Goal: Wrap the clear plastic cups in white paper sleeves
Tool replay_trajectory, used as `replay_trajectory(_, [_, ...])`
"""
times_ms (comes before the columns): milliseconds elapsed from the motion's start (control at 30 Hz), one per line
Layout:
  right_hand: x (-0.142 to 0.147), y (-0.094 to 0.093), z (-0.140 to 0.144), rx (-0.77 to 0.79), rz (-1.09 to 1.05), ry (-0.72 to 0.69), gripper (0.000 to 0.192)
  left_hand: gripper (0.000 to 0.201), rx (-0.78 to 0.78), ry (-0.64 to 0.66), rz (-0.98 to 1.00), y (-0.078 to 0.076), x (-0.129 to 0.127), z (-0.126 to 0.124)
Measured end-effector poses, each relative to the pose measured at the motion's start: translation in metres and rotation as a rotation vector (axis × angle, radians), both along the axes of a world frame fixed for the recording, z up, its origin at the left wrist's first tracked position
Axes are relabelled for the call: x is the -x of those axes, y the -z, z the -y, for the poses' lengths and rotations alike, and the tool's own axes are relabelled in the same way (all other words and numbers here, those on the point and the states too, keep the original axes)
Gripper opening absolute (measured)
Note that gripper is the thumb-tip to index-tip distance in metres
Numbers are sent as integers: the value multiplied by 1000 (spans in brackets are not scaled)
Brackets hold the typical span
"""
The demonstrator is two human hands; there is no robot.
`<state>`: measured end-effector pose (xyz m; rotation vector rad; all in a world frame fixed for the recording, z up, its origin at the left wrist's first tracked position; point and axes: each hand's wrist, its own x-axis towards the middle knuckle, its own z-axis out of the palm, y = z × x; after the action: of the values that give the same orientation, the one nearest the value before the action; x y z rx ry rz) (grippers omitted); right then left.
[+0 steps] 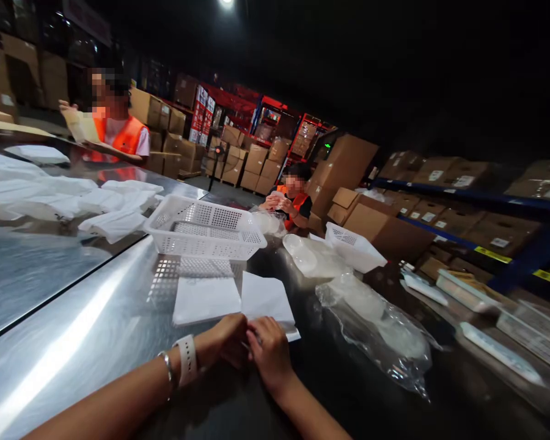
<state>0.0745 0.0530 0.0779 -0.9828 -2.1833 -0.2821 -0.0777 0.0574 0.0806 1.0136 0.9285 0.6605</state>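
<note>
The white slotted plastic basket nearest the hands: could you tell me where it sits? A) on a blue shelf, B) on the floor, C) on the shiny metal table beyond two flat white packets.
C: the white slotted plastic basket rests on the shiny metal table, just beyond the two flat white packets.

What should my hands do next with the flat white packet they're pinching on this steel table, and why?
Probably lift the flat white packet and drop it into the white perforated plastic basket. Both the left hand and the right hand already pinch its near edge, the basket stands open just beyond, and a second white packet lies beside it.
</note>
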Motion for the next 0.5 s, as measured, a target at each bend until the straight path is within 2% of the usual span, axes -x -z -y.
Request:
replay_trajectory(100, [0,1,0,21,-15,-31,17,44,152,93,102,-11,-4,-1])
replay_trajectory(233, [2,1,-1,35,-49,-51,18,31,257,151,226,-17,-4,-1])
replay_trajectory(333, [4,1,0,53,-48,-35,22,24,254,100,247,-15,-3,0])
replay_trajectory(500, [6,5,1,73,-25,-10,25,30,157,20,215,-8,-6,6])
